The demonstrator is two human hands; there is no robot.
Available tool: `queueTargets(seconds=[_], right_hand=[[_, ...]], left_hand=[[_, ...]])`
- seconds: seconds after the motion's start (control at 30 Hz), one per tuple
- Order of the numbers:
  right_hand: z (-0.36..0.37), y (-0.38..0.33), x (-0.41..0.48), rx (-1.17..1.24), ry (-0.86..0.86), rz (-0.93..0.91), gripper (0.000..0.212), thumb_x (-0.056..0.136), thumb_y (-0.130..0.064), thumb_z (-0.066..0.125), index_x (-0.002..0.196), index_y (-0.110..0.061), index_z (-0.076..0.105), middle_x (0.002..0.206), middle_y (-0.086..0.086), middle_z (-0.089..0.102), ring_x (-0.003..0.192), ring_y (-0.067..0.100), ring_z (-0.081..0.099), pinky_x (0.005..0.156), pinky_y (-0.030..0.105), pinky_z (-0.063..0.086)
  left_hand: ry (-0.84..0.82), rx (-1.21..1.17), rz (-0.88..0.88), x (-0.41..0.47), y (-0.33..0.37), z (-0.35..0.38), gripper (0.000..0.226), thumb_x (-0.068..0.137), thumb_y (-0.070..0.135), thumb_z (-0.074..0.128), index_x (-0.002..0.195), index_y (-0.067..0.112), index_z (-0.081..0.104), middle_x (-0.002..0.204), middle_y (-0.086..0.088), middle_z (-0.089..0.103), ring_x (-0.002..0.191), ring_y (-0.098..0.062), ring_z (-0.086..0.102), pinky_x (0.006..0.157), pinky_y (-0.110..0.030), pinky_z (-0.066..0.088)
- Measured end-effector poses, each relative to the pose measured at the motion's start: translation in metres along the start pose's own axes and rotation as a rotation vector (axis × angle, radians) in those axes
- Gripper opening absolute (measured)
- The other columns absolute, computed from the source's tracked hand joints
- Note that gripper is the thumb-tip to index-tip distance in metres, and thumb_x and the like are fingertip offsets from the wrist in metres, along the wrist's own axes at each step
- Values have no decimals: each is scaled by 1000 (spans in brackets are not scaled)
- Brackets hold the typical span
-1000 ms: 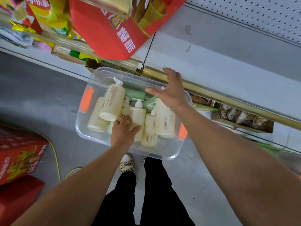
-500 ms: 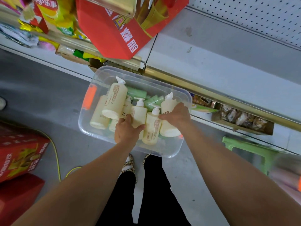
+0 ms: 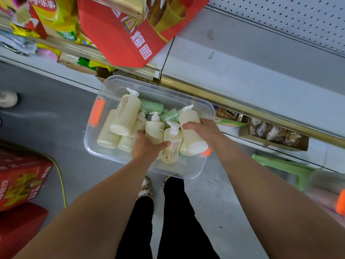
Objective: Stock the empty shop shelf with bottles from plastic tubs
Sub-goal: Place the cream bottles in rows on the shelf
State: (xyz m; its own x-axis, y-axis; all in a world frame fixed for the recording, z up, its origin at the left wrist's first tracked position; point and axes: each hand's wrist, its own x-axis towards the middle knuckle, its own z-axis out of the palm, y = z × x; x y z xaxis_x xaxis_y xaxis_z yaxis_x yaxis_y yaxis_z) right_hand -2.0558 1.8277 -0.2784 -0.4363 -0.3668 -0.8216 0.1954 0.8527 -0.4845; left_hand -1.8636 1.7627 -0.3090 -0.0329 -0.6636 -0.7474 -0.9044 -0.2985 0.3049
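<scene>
Down into the tub (image 3: 188, 174) my right hand (image 3: 203, 129) has come, clamping a cream bottle (image 3: 195, 141); my left hand (image 3: 147, 148) grips a neighbouring bottle (image 3: 155, 128).

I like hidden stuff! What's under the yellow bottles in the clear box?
Pale green packs peek out from beneath the cream pump bottles in the clear tub. How many there are, and what lies under the left hand and right hand, is covered.

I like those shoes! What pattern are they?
The shoes are leopard print; head view.
</scene>
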Motion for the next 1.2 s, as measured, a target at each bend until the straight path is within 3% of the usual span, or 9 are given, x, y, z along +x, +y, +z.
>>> queueTargets(seconds=[0.17,0.3,0.37,0.53,0.7,0.8,0.93,1.07,1.2], right_hand=[[-5,5,-23,226,-89,50,54,64,-41,87,111,-23,68,103,5,75,89,27,73,78,46,61],[-6,2,-60,332,-124,35,71,53,-42,92,117,-24,67,106,6,76,94,31,73,81,56,58],[-9,-4,-85,400,-119,-19,65,63,-36,91,120,-21,65,107,8,75,96,32,73,77,53,60],[-30,-33,-152,545,-139,-236,69,68,-32,87,128,-12,58,115,17,71,104,36,70,80,49,58],[-66,-78,-230,591,-104,-501,61,70,-31,77,125,-12,58,102,12,70,87,29,67,70,41,56],[-94,-104,-273,626,-73,-647,52,72,-29,73,119,-12,60,96,9,71,82,25,69,66,37,56],[-130,-133,-314,681,-42,-771,44,70,-28,73,110,-11,67,94,8,73,80,24,71,69,37,56],[-165,-166,-332,672,19,-863,62,62,-28,80,118,-8,64,105,14,70,91,30,69,74,44,57],[-209,-195,-325,654,128,-945,57,72,-12,81,124,-9,58,119,16,69,102,33,68,76,50,59]], left_hand=[[-87,7,20,0,4,-25,99,61,51,87,137,11,37,129,-10,56,117,-32,54,93,-44,46],[-310,-343,21,-23,3,-64,67,69,41,85,122,9,59,113,-5,67,97,-23,65,76,-33,55],[-409,-456,69,-45,5,-83,52,75,38,82,115,12,61,104,-1,70,89,-17,68,67,-29,55],[-534,-565,306,-98,34,-132,42,81,32,78,118,18,62,108,-1,73,98,-17,68,79,-33,55],[-631,-692,590,-160,87,-185,40,85,19,71,124,16,59,114,-5,72,105,-23,67,85,-43,57],[-713,-780,719,-203,118,-209,34,88,14,66,121,11,60,107,-7,72,97,-21,68,75,-37,59],[-776,-879,820,-253,159,-223,19,90,20,66,108,16,64,100,-5,72,94,-23,66,88,-48,54],[-708,-879,904,-276,200,-230,61,68,29,83,120,5,63,112,-12,71,100,-27,68,80,-48,57],[-629,-938,923,-276,243,-235,64,64,28,81,119,4,61,110,-15,71,97,-29,69,71,-43,59]])
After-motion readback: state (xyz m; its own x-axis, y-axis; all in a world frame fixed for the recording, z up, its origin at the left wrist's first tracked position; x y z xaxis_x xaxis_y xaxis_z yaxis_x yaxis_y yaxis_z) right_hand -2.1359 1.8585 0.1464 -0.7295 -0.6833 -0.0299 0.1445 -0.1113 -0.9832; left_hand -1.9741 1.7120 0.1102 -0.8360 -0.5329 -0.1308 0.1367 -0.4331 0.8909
